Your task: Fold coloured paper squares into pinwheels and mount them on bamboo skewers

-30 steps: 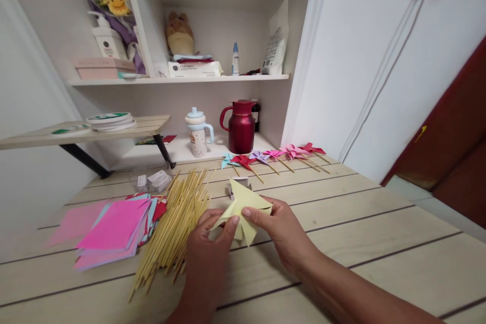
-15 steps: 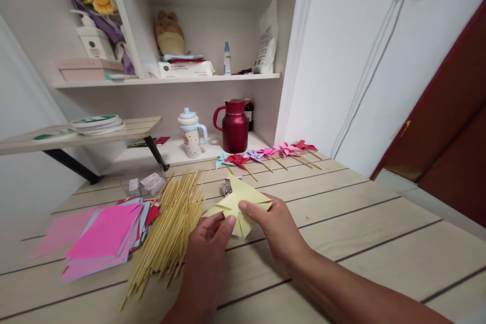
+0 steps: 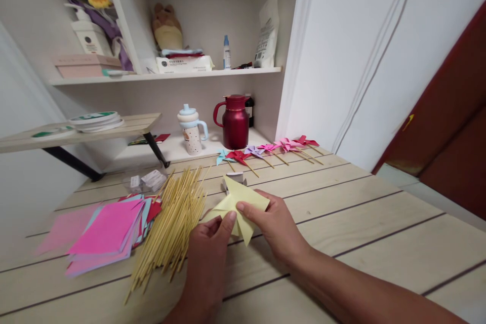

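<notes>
Paper (image 3: 237, 203), yellow and folded, is held just above the worktop (image 3: 360, 223), right of the skewers (image 3: 172, 223). Beyond the skewers' far side lies a stack of pink sheets (image 3: 106, 230). Behind the skewers, pinwheels (image 3: 266, 149) sit in a row. Right hand (image 3: 275, 228) and left hand (image 3: 207, 250) each pinch the paper between thumb and fingers.

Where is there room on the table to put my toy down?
The bare planks right of the right hand, below the pinwheels, are free. So is the near edge of the table. The left is crowded with paper squares and sticks.
</notes>
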`<state>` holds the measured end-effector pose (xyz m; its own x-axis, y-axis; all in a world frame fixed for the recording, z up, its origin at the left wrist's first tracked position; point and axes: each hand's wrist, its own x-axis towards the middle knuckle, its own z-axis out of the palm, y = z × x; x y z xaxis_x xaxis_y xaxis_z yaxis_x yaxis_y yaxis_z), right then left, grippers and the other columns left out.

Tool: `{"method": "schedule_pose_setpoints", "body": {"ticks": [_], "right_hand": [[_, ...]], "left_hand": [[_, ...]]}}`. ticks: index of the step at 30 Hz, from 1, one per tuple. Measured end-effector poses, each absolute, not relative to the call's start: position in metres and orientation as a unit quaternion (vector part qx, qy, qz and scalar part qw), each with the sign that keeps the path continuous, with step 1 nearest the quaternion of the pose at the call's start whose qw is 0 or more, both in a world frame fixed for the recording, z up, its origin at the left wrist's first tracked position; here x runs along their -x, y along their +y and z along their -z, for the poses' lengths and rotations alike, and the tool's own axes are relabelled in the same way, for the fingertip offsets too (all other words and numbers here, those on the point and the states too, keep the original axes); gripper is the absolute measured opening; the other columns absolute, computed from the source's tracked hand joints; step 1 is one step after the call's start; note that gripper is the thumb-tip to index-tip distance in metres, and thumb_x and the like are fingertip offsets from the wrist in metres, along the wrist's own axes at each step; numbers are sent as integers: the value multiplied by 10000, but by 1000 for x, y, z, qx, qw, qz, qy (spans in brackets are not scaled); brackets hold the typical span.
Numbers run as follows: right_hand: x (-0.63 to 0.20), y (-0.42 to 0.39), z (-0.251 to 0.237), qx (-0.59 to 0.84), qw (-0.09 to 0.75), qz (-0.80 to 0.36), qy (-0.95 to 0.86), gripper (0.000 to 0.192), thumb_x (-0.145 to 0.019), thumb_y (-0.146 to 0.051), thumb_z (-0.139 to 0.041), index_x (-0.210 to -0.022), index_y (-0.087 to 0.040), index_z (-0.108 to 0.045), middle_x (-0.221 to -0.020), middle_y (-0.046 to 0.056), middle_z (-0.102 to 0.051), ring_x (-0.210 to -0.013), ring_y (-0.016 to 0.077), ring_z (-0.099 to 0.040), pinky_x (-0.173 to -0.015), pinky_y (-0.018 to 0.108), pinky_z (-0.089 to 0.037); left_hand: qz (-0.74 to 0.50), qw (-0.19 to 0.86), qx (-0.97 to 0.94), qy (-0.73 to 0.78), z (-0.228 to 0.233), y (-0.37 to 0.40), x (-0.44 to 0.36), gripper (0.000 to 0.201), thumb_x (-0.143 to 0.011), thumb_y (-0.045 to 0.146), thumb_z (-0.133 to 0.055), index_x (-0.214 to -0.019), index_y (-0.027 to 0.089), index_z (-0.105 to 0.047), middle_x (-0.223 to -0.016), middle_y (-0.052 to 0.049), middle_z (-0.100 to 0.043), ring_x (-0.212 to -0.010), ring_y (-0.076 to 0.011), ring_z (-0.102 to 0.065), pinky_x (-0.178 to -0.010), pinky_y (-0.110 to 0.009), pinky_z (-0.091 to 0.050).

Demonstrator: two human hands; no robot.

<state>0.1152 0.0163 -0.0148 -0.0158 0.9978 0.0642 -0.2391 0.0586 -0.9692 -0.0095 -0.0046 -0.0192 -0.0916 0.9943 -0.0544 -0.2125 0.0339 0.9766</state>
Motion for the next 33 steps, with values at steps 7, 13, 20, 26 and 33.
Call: {"method": "schedule_pose_setpoints", "body": {"ticks": [7,13,20,26,33], "right_hand": [[-116,18,20,419,580,-531,-454,294,-712,-330,-761,-904,-111,-716,-735,40,-696,-635,168,-586,-600,282,-463],[-117,18,21,415,576,-531,-464,296,-714,-340,-761,-907,-119,-719,-764,40,-693,-662,174,-592,-618,287,-480],[-115,17,20,414,573,-516,-484,270,-718,-337,-756,-878,-122,-721,-783,36,-679,-687,166,-581,-625,274,-476],[-114,16,18,418,567,-515,-488,271,-711,-334,-753,-881,-125,-723,-781,36,-685,-682,167,-586,-617,272,-479],[-114,16,19,417,577,-513,-479,276,-723,-337,-753,-898,-126,-721,-759,32,-685,-667,169,-580,-611,272,-469]], "left_hand": [[-584,513,-396,489,22,-5,7,309,-682,410,-782,-865,161,-782,-865,-64,-778,-860,-224,-695,-819,-305,-516],[-584,544,-395,456,19,-7,6,397,-778,404,-706,-1089,160,-735,-997,-86,-776,-941,-234,-706,-918,-342,-498],[-596,495,-416,476,14,-9,9,340,-823,376,-648,-1088,175,-720,-1032,-72,-770,-962,-227,-700,-899,-319,-502],[-577,459,-424,525,16,-10,11,275,-809,346,-634,-985,161,-737,-938,-62,-773,-879,-226,-681,-784,-289,-509],[-579,496,-430,484,14,-9,11,355,-790,406,-660,-1038,167,-747,-1001,-78,-769,-939,-264,-686,-821,-327,-509]]}}
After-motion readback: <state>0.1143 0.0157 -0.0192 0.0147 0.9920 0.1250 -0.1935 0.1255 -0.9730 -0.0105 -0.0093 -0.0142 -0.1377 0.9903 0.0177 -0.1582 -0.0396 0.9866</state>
